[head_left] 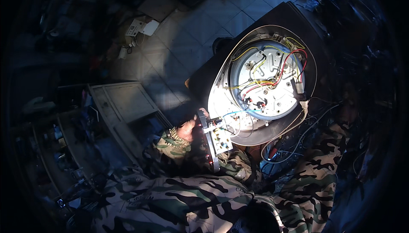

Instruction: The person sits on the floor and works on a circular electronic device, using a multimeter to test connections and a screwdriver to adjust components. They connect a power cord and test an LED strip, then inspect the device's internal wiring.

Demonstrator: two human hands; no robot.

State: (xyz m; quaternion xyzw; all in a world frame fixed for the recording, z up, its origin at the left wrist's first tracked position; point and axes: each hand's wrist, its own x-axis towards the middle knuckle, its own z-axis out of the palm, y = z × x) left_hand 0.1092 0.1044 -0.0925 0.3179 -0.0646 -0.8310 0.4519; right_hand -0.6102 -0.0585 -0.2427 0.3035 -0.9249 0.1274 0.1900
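Observation:
My left hand [186, 129] is closed on the upper end of a narrow grey control panel [208, 142] at the centre. A small circuit board [223, 139] with several parts sits on its right side, and small red lights glow along the panel. A blue wire runs from there to an upturned, opened round cooker [265, 86]. Inside the cooker lie a metal plate and red, yellow and black wires. In deep shadow past the camouflage sleeve at the right, my right hand [350, 110] shows only dimly; its fingers cannot be made out.
The cooker lies on a dark stand [204, 73]. Loose cables [298, 137] hang at its near right. To the left are a wooden cabinet [123, 101] and cluttered shelves [51, 156]. A white box [135, 27] sits on the tiled floor [221, 13].

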